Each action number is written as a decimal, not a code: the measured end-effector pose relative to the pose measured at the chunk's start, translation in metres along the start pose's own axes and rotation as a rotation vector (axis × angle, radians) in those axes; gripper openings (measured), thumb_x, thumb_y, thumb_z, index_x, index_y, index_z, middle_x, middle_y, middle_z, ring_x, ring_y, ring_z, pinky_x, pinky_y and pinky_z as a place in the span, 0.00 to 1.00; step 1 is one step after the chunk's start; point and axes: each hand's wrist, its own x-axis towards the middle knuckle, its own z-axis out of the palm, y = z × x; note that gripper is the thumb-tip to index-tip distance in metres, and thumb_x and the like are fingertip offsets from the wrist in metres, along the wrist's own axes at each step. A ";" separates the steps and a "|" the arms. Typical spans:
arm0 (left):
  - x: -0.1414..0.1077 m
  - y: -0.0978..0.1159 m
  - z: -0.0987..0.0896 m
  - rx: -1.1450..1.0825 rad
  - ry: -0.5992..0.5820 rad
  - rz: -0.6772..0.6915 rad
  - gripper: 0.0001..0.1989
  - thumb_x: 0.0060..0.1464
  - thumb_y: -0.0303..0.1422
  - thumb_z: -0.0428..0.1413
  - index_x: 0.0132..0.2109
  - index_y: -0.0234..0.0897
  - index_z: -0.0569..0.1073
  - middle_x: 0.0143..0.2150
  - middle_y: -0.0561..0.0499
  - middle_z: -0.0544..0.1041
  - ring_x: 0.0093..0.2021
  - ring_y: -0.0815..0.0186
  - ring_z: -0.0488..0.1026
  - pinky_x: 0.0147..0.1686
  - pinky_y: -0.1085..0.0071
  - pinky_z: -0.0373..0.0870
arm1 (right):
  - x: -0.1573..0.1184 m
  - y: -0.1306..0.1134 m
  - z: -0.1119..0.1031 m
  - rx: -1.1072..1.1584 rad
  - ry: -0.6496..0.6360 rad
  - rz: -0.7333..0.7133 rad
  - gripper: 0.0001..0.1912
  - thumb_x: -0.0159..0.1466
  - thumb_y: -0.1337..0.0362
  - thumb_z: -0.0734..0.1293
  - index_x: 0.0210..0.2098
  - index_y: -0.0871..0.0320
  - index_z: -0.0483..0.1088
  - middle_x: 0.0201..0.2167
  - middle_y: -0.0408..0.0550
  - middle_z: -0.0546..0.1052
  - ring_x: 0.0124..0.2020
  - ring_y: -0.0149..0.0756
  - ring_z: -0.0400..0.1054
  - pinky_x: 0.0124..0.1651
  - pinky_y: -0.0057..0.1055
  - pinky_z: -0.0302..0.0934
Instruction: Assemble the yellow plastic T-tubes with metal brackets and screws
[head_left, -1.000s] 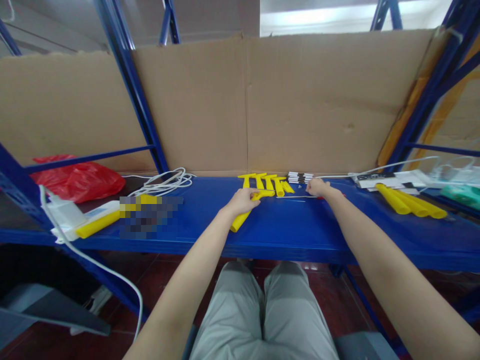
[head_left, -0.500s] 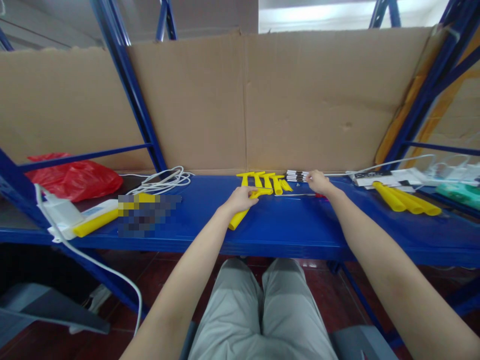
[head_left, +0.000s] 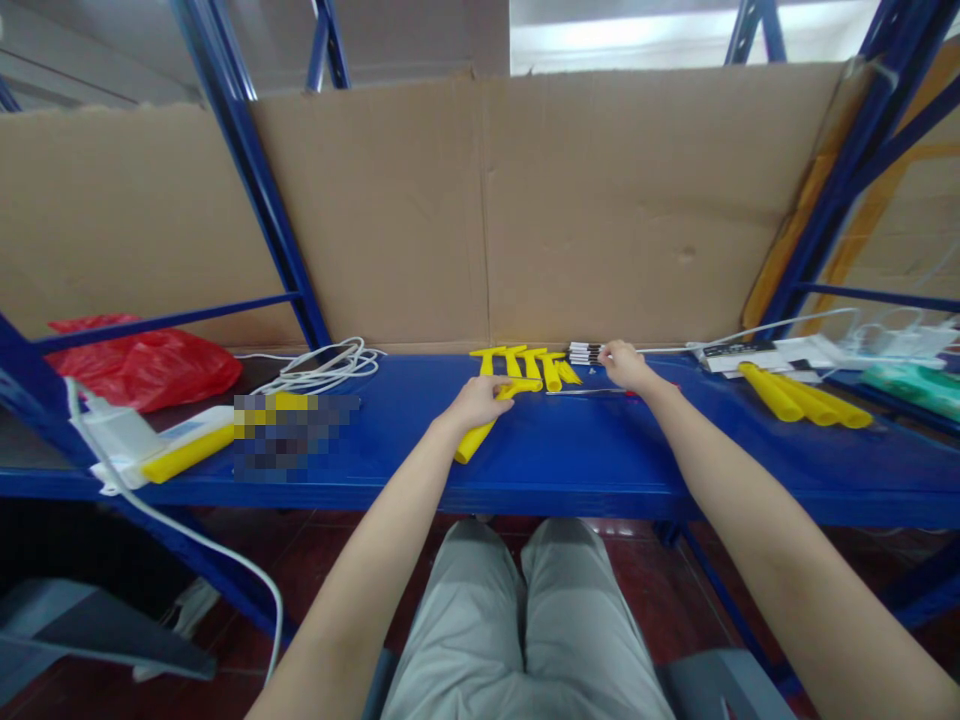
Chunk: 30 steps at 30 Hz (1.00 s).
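Observation:
My left hand (head_left: 480, 402) is wrapped round a yellow T-shaped piece (head_left: 475, 440) near the middle of the blue shelf. Behind it several similar yellow pieces (head_left: 512, 362) lie in a row, with small yellow scraps (head_left: 568, 373) at their right end. My right hand (head_left: 624, 366) is closed at the right end of a stack of small white and black pieces (head_left: 583, 353); whatever its fingers hold is too small to make out. A thin metal rod with a red end (head_left: 589, 392) lies just in front of that hand.
Yellow tubes (head_left: 806, 398) and white packets (head_left: 765, 356) lie at the right. On the left are a red plastic bag (head_left: 146, 365), a coiled white cable (head_left: 326, 366), a power strip (head_left: 191, 425) and another yellow tube (head_left: 187, 455). A cardboard sheet (head_left: 390, 220) stands behind.
The view has shifted slightly. My right hand has moved a little to the left, closer against the stack of white and black pieces. My left hand keeps hold of the yellow piece.

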 end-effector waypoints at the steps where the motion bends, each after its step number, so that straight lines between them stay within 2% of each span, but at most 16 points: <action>1: 0.000 0.000 0.000 -0.001 0.002 0.004 0.21 0.52 0.33 0.59 0.54 0.38 0.75 0.46 0.45 0.79 0.45 0.60 0.75 0.46 0.71 0.68 | 0.000 0.000 0.000 0.002 0.005 -0.010 0.13 0.61 0.71 0.57 0.40 0.59 0.72 0.47 0.58 0.74 0.50 0.46 0.65 0.47 0.36 0.59; 10: 0.000 0.000 0.000 -0.024 -0.003 0.015 0.21 0.51 0.32 0.60 0.54 0.38 0.76 0.45 0.46 0.79 0.44 0.61 0.75 0.46 0.71 0.68 | 0.001 -0.009 0.003 0.061 0.054 -0.148 0.14 0.64 0.70 0.54 0.40 0.62 0.70 0.42 0.59 0.74 0.46 0.43 0.66 0.50 0.34 0.58; 14: -0.002 0.003 0.000 -0.078 -0.032 0.020 0.23 0.50 0.31 0.61 0.55 0.36 0.75 0.46 0.45 0.79 0.43 0.61 0.76 0.46 0.70 0.69 | -0.004 -0.028 0.002 0.145 0.092 -0.291 0.12 0.63 0.70 0.54 0.38 0.60 0.69 0.41 0.59 0.74 0.44 0.43 0.66 0.49 0.36 0.58; 22: -0.003 0.006 0.000 -0.162 -0.083 0.070 0.22 0.49 0.29 0.61 0.53 0.32 0.76 0.47 0.44 0.79 0.42 0.61 0.76 0.48 0.67 0.69 | -0.030 -0.073 0.004 0.292 0.049 -0.588 0.08 0.63 0.70 0.54 0.33 0.58 0.64 0.36 0.54 0.72 0.38 0.39 0.65 0.43 0.35 0.59; 26: 0.000 0.002 0.002 -0.193 -0.099 0.138 0.22 0.47 0.28 0.61 0.52 0.34 0.76 0.46 0.46 0.80 0.44 0.60 0.75 0.49 0.66 0.69 | -0.034 -0.081 0.008 0.302 0.015 -0.610 0.07 0.63 0.70 0.56 0.32 0.58 0.64 0.34 0.53 0.71 0.36 0.38 0.64 0.42 0.34 0.59; 30: 0.001 0.000 0.004 -0.217 -0.106 0.173 0.22 0.47 0.28 0.61 0.52 0.34 0.76 0.50 0.46 0.79 0.45 0.59 0.75 0.50 0.66 0.68 | -0.033 -0.080 0.008 0.285 -0.053 -0.603 0.07 0.63 0.71 0.57 0.30 0.58 0.64 0.33 0.51 0.71 0.35 0.37 0.64 0.40 0.32 0.59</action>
